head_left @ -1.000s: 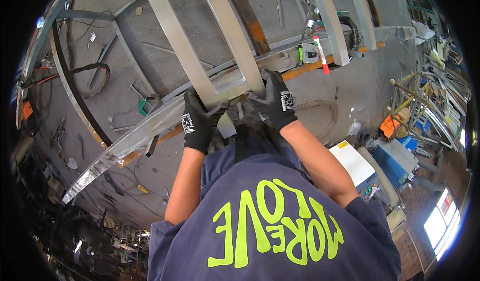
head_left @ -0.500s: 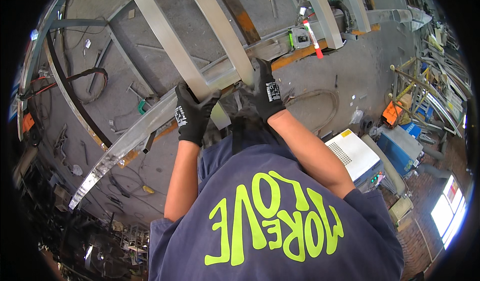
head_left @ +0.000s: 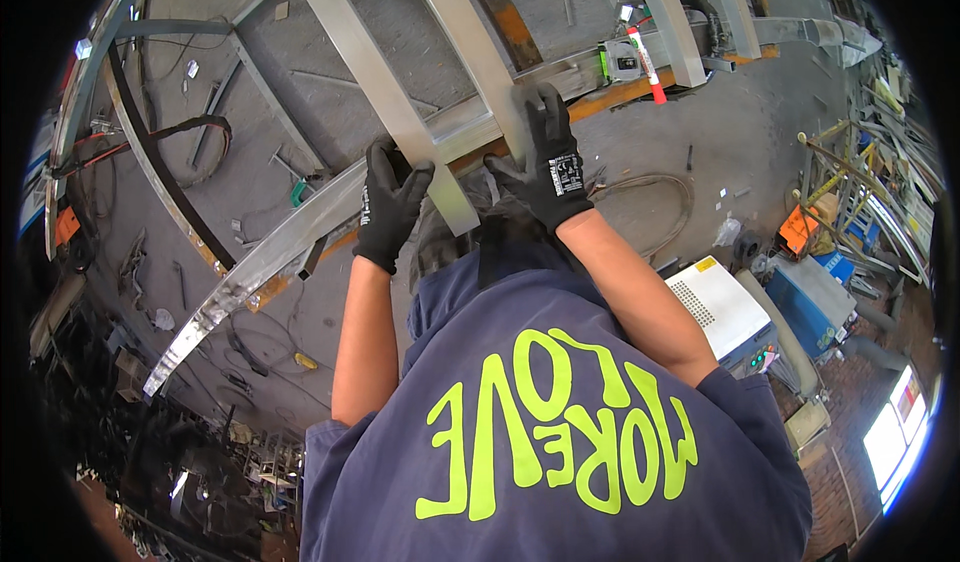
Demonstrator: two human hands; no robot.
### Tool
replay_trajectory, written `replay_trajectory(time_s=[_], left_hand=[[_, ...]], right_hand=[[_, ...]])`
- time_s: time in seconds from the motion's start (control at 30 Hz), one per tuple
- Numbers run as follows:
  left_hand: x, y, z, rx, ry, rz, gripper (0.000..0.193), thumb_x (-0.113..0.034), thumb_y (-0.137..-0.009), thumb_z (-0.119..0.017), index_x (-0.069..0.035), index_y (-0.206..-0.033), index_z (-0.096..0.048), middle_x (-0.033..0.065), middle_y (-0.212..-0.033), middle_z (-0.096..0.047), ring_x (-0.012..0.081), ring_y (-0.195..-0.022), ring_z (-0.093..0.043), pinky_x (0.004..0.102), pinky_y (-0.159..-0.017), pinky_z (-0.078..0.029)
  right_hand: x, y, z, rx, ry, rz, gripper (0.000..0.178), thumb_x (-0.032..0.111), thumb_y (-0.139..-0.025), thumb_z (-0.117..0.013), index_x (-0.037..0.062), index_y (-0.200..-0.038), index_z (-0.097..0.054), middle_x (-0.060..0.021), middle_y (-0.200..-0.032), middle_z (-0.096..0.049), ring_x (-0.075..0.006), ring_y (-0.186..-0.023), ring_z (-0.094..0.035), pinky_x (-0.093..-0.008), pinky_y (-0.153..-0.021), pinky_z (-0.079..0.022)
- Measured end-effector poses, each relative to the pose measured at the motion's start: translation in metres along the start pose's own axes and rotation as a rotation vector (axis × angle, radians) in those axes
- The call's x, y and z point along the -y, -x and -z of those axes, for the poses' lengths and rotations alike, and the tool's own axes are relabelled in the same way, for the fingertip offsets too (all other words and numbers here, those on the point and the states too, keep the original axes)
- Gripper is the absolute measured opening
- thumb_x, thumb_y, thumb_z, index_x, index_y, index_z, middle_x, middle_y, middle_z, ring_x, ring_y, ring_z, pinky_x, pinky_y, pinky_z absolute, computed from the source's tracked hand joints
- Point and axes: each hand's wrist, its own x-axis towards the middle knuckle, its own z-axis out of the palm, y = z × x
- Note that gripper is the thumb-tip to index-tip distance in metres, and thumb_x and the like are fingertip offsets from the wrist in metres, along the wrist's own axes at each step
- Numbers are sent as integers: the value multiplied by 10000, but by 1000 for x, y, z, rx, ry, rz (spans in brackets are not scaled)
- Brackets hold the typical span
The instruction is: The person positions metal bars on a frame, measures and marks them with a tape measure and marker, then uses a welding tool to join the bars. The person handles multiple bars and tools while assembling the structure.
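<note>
My left hand, in a black work glove, is closed around the edge of a flat-sided grey metal bar, close to its near end. That end reaches past a curved metal rail towards my body. My right hand, gloved alike, straddles the near end of a second metal bar, with the thumb on its left and the fingers along its right side. The two bars lie side by side across the rail. What the fingertips press on underneath is hidden.
A tape measure and a red-and-white marker rest on the frame to the right. Beyond them lies another bar. Cables loop on the floor. A white machine stands at right, near piled metal scrap.
The view has shifted, so the frame appears farther right. My right thumb has spread away from the fingers at the second bar. My left hand stays on the first bar.
</note>
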Motion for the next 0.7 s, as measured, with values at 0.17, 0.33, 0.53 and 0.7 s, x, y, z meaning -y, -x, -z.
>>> replay_trajectory(time_s=[0.17,0.33,0.53,0.7], left_hand=[[-14,-3,-9,-49,-73,19,609,-309,-888,-860,16,-1279,-526,161,-1131,-668,241,-999,-662,362,-902,-554],[-25,-4,-20,-141,-207,63,604,-352,-859,-893,12,-1193,-545,141,-1047,-698,231,-918,-689,365,-845,-568],[-20,-7,-20,-155,-236,31,591,-360,-850,-902,0,-1160,-551,135,-1028,-699,234,-901,-698,368,-831,-571],[-21,-7,-20,-157,-232,16,581,-360,-858,-897,1,-1154,-551,131,-1022,-696,230,-893,-695,367,-825,-571]], right_hand=[[-14,4,1,-27,3,32,952,375,-813,-854,14,-1564,-395,-301,-1491,-464,-481,-1377,-460,-543,-1126,-437],[-23,-8,4,160,-84,-102,929,446,-827,-821,7,-1536,-413,-293,-1425,-517,-458,-1262,-586,-508,-1022,-529],[-29,-6,-18,54,-129,-55,929,366,-796,-809,3,-1548,-403,-302,-1422,-489,-478,-1252,-563,-523,-1021,-522],[-30,-6,-19,41,-162,-45,913,313,-780,-794,-16,-1538,-405,-312,-1399,-493,-489,-1248,-546,-527,-1037,-502]])
